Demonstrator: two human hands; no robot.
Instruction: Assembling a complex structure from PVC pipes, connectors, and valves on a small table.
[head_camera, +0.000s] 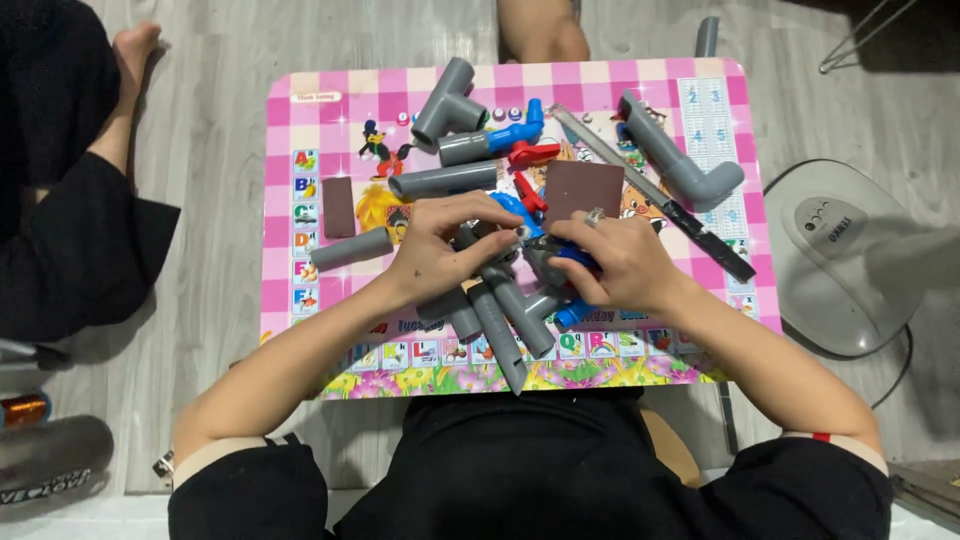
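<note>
My left hand (443, 243) and my right hand (620, 262) meet over a cluster of grey plastic pipes (500, 305) in the middle of a small pink checkered table (300, 110). The left fingers pinch the top of a grey pipe fitting. Under the right hand sits a blue valve piece (572, 312), gripped against the grey fitting. Exactly where the two parts join is hidden by the fingers.
Loose on the table lie a grey tee fitting (450, 100), a blue and red valve (520, 135), a grey pipe with an elbow (680, 160), a hacksaw blade (650, 190), two brown sandpaper pieces (583, 187). Another person's leg (70, 200) is at left; a white fan base (850, 260) is at right.
</note>
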